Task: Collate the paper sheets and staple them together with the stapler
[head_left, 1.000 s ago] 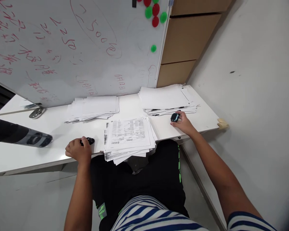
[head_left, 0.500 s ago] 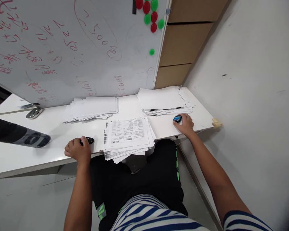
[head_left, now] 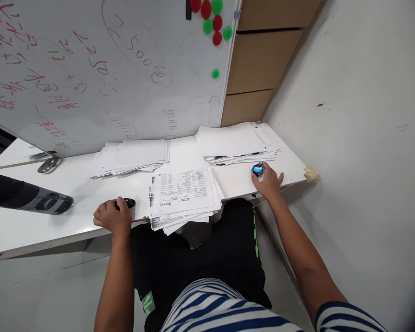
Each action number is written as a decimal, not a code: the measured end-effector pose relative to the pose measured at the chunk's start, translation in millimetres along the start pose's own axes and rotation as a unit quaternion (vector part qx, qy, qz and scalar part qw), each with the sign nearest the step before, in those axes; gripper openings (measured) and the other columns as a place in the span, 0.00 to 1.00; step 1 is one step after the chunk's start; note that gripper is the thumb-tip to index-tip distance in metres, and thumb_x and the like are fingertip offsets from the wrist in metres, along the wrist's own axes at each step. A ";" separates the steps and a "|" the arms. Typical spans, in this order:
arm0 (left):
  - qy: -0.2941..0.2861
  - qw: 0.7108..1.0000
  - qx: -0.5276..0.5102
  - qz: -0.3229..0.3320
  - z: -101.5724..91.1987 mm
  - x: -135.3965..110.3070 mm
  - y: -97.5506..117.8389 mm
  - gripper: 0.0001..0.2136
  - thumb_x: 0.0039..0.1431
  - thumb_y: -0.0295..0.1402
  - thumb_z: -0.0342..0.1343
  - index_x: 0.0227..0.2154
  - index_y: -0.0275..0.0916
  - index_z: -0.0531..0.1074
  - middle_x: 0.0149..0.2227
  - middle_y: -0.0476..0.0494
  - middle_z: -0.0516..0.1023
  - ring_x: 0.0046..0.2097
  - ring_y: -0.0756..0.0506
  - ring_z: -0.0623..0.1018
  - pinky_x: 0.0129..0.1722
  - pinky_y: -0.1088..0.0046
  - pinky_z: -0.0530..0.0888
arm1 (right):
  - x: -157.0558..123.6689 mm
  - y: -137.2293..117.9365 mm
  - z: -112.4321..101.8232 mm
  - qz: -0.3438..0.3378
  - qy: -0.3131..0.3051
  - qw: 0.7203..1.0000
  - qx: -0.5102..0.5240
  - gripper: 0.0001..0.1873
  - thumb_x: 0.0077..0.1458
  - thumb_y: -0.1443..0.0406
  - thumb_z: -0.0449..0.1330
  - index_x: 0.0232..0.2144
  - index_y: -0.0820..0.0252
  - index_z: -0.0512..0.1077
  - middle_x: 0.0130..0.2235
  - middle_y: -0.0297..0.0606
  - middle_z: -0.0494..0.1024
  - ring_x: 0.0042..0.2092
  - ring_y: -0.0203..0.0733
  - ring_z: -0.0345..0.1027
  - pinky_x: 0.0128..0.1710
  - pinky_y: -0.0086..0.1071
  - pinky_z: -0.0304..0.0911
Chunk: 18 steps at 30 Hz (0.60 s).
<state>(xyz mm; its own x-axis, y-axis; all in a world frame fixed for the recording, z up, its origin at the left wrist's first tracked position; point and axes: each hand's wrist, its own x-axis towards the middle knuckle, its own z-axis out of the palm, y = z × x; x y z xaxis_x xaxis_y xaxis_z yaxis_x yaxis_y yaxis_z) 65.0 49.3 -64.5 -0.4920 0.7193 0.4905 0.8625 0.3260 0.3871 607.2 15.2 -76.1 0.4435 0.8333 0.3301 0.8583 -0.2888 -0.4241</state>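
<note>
On the white desk's front part, my left hand (head_left: 112,216) is closed round a small black rounded object (head_left: 129,203), partly hidden under the fingers. My right hand (head_left: 269,181) pinches a small smartwatch-like device (head_left: 257,169) with a lit blue screen, low over or on the desk; one finger sticks out to the right. Between the hands lies a stack of printed sheets (head_left: 183,191), its near edge hanging over the desk edge above my lap.
Two more paper stacks lie at the back, one left (head_left: 134,154) and one right (head_left: 231,140). A whiteboard (head_left: 180,92) with round magnets stands behind. A dark bottle (head_left: 27,196) and a grey mouse (head_left: 49,165) are at left. Cardboard boxes (head_left: 263,60) and a wall bound the right.
My right hand has shifted slightly right and turned the device so that its lit screen shows more fully. A finger has spread outward. My left hand stays in place.
</note>
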 end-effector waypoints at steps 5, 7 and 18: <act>0.015 1.000 -0.013 -0.004 3.3 0.5 -2.5 0.15 0.63 0.42 0.46 0.34 0.38 0.72 0.48 0.32 0.75 0.56 0.32 0.66 0.54 0.49 0.58 | -2.2 0.6 4.9 -0.033 0.012 0.999 0.004 0.22 0.58 0.58 0.51 0.53 0.58 0.66 0.55 0.50 0.73 0.57 0.56 0.65 0.62 0.69 0.31; 0.017 1.000 -0.016 -0.004 4.1 0.6 -3.4 0.14 0.62 0.42 0.47 0.34 0.38 0.72 0.47 0.32 0.75 0.56 0.32 0.66 0.54 0.50 0.58 | -2.6 1.1 7.0 -0.019 0.010 1.000 0.018 0.20 0.58 0.58 0.51 0.51 0.58 0.66 0.54 0.49 0.75 0.56 0.55 0.66 0.63 0.68 0.33; 0.012 1.000 -0.017 -0.010 4.8 1.1 -3.3 0.14 0.62 0.42 0.47 0.34 0.38 0.72 0.47 0.31 0.75 0.57 0.31 0.66 0.55 0.48 0.58 | 7.9 3.7 10.7 0.073 0.010 0.996 0.041 0.34 0.55 0.55 0.53 0.61 0.60 0.52 0.57 0.52 0.72 0.62 0.54 0.61 0.64 0.66 0.27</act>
<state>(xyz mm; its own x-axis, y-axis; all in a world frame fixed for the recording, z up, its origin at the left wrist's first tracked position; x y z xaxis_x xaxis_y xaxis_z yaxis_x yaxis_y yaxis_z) 62.1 52.0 -69.1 -0.5116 0.6984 0.5006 0.8484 0.3182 0.4231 611.1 25.7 -84.1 0.5676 0.7755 0.2765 0.7607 -0.3657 -0.5362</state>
